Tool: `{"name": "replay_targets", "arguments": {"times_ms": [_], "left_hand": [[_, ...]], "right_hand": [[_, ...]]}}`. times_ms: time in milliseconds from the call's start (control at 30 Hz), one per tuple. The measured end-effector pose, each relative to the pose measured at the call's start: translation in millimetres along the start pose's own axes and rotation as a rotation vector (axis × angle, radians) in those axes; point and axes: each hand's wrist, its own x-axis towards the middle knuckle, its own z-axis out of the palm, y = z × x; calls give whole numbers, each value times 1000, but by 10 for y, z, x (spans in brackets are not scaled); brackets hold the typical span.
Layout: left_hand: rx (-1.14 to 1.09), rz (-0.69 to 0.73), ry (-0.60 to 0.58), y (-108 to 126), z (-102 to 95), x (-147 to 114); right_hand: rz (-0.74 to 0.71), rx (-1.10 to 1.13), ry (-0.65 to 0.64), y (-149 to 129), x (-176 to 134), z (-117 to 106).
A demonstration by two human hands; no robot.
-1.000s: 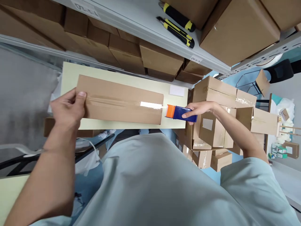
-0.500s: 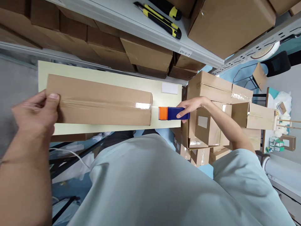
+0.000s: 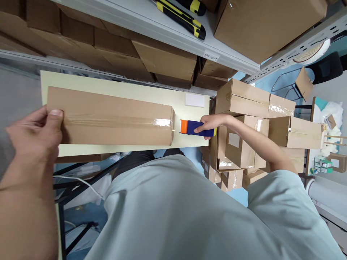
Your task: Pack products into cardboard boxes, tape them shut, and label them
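A long, narrow cardboard box [image 3: 114, 124] lies on the pale yellow tabletop [image 3: 124, 86], with clear tape running along its upper face and shiny at the right end. My left hand [image 3: 40, 124] is closed on the box's left end, thumb on top and fingers behind. In my right hand [image 3: 207, 125] is a tape dispenser [image 3: 193, 128] with a dark blue body and an orange front that faces the box. A small gap separates the dispenser from the box's right end, where a short bit of tape appears to stick out.
A white label or card [image 3: 194, 100] lies near the table's back edge. Behind it stands a shelf [image 3: 173, 43] of cardboard boxes, with yellow-and-black utility knives [image 3: 181, 18] on its upper level. Stacked cartons [image 3: 249, 97] crowd the right side, partly under my right forearm.
The dispenser has tilted slightly, and its yellow rear end now shows. A faint strip between box and dispenser no longer shows. My left hand keeps its grip; the view has shifted a little.
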Motion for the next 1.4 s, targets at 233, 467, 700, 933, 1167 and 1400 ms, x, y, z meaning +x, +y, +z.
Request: {"name": "replay_targets", "arguments": {"times_ms": [233, 467, 700, 933, 1167, 1400], "left_hand": [[137, -15, 20, 23, 41, 33], [338, 164, -63, 68, -43, 1], [231, 737, -77, 543, 340, -527], [-183, 1390, -484, 1130, 908, -1349], [-111, 1332, -313, 1448, 721, -661], [126, 1015, -323, 2066, 501, 282]], "right_hand": [[111, -430, 367, -200, 329, 401], [199, -384, 326, 159, 469, 594], [205, -361, 584, 149, -94, 612], [17, -395, 764, -470, -631, 449], [-289, -594, 1128, -1610, -425, -155], [-273, -791, 1196, -2948, 209, -1138]]}}
